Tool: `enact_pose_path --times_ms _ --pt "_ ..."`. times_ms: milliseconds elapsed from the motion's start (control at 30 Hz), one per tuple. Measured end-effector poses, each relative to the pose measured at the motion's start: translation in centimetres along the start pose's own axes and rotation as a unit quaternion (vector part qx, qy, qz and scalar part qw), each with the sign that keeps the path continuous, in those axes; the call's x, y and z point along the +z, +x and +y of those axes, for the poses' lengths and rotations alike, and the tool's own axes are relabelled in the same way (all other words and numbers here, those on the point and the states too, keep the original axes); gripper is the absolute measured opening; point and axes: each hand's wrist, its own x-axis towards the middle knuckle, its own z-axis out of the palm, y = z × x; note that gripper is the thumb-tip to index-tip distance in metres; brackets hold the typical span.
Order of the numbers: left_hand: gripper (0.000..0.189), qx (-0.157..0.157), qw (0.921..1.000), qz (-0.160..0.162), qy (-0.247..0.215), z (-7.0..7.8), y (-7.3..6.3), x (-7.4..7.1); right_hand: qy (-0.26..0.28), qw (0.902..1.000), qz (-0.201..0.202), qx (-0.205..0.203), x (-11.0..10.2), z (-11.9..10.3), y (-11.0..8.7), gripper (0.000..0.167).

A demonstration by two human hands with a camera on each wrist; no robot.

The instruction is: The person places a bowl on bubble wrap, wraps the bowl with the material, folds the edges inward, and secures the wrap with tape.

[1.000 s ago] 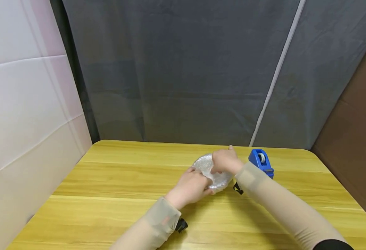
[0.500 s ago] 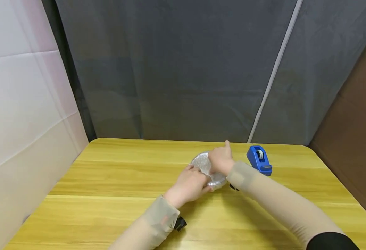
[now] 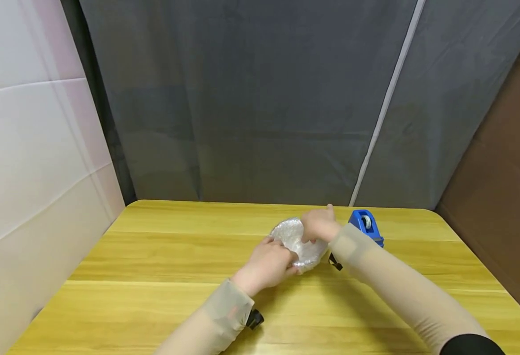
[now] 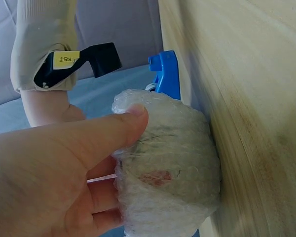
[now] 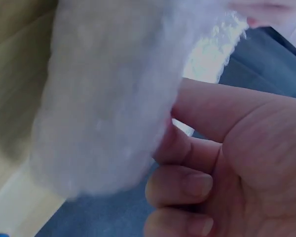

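A round bundle in clear bubble wrap (image 3: 292, 235) stands on the wooden table between both hands. My left hand (image 3: 267, 264) grips its near left side, thumb on the outer wall and fingers over the rim, as the left wrist view shows. A reddish patch shows through the bubble wrap (image 4: 172, 158) there. At the far right of the bundle is my right hand (image 3: 321, 225); in the right wrist view the thumb and index finger of the right hand (image 5: 251, 153) pinch at the wrap's edge, the other fingers curled. Their tips are partly hidden by the wrap.
A blue tape dispenser (image 3: 371, 228) with a roll in it stands just right of the right wrist, partly covered by the sleeve. A grey curtain (image 3: 251, 108) hangs behind the wooden table (image 3: 162, 261), with a white panel left and a brown one right.
My right hand shifted slightly left over the bundle, then back right, showing more of the wrap's top. The left hand keeps its grip. The head view moved a little.
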Motion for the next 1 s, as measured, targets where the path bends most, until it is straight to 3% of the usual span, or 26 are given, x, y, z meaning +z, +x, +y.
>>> enact_pose_path --times_ms 133,367,433,533,667,1000 --pt "0.021 0.003 1.0000 0.005 0.002 -0.1 -0.1 0.1 -0.003 0.9998 0.020 0.002 0.1 0.4 0.0 0.023" --pt "0.022 0.004 1.0000 0.007 -0.001 0.0 -0.1 0.2 -0.063 0.9958 0.064 0.019 0.8 0.8 -0.2 0.055" --pt "0.022 0.001 1.0000 0.007 -0.002 0.1 -0.1 0.1 -0.059 0.9961 0.052 0.040 0.9 1.1 -0.1 0.061" --pt "0.022 0.000 1.0000 0.004 -0.003 0.2 -0.2 0.0 -0.030 0.9974 0.001 0.066 1.1 1.6 0.0 0.067" --pt "0.022 0.002 0.9999 0.002 -0.013 0.4 -0.4 -0.2 0.016 0.9967 -0.046 0.064 1.4 2.0 0.1 0.066" --pt "0.021 0.001 0.9997 0.005 -0.024 -0.5 -1.1 -0.3 0.066 0.9963 -0.024 0.050 1.9 1.1 0.7 0.060"
